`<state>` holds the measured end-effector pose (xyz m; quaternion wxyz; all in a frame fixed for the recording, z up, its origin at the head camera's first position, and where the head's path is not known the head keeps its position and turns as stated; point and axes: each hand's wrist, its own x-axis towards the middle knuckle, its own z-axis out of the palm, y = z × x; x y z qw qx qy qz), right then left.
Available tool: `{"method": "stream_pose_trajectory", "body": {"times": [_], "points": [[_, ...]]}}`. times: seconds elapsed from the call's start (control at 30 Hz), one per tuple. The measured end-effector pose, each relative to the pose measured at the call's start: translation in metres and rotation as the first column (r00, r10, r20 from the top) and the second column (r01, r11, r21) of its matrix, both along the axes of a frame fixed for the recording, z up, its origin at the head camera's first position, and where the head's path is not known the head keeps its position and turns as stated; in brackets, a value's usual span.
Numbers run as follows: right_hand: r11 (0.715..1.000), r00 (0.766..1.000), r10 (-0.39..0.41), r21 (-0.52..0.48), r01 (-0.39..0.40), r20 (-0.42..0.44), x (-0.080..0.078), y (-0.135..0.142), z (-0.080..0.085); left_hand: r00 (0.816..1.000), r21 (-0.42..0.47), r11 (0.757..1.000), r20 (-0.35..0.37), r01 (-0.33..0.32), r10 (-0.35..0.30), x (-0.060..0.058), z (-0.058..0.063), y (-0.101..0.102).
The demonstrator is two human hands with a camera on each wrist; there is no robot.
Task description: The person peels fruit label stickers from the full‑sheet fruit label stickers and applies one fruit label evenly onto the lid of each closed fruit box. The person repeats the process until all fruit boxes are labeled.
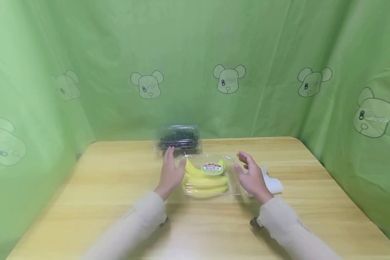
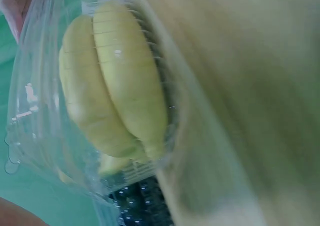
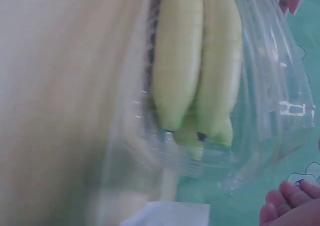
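Observation:
A clear plastic clamshell box (image 1: 234,180) holds several yellow bananas (image 1: 208,181) and has a round fruit label (image 1: 212,168) on its lid. My left hand (image 1: 172,175) is at the box's left side, fingers extended and pointing away from me. On the other side, my right hand (image 1: 251,177) is held near the right end with its fingers loosely bent, a small gap showing between them. Both wrist views show the bananas (image 2: 130,75) through the ribbed plastic wall. Part of the right hand (image 3: 294,206) appears low in the right wrist view.
Behind the left hand stands another clear box (image 1: 180,139) of dark round fruit, near the table's far edge. A white paper piece (image 1: 273,185) lies beyond the right wrist. Green curtains (image 1: 188,43) with bear faces enclose the wooden table (image 1: 110,173).

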<state>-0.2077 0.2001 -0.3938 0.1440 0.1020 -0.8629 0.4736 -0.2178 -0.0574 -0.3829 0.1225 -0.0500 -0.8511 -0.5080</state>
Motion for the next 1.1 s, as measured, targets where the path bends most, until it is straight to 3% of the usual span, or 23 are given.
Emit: {"method": "stream_pose_trajectory", "body": {"times": [0.23, 0.37, 0.47, 0.73, 0.83, 1.0, 1.1], "points": [[0.983, 0.983, 0.016, -0.181, 0.017, 0.181, 0.01, -0.004, -0.004, 0.983, 0.144, 0.988, 0.18, -0.047, 0.02, 0.005, -0.008, -0.011], [0.957, 0.958, 0.033, -0.287, 0.052, 0.284, 0.014, -0.01, -0.007, 0.964, 0.216, 0.975, 0.265, -0.049, -0.01, 0.008, -0.015, -0.013], [0.94, 0.949, 0.029, -0.332, 0.081, 0.315, 0.015, -0.014, -0.009, 0.95, 0.263, 0.964, 0.307, -0.034, -0.05, 0.01, -0.02, -0.012], [0.929, 0.951, 0.008, -0.354, 0.108, 0.309, 0.012, -0.018, -0.019, 0.929, 0.43, 0.903, 0.34, -0.013, -0.149, 0.014, -0.027, -0.006], [0.929, 0.949, 0.014, -0.356, 0.104, 0.314, 0.012, -0.019, -0.022, 0.92, 0.461, 0.887, 0.353, -0.012, -0.171, 0.014, -0.03, -0.004], [0.93, 0.946, 0.015, -0.352, 0.105, 0.324, 0.012, -0.02, -0.026, 0.921, 0.501, 0.865, 0.342, -0.01, -0.187, 0.015, -0.033, -0.001], [0.935, 0.942, 0.009, -0.338, 0.111, 0.335, 0.013, -0.02, -0.027, 0.923, 0.502, 0.865, 0.34, -0.015, -0.182, 0.015, -0.035, 0.001]]}}
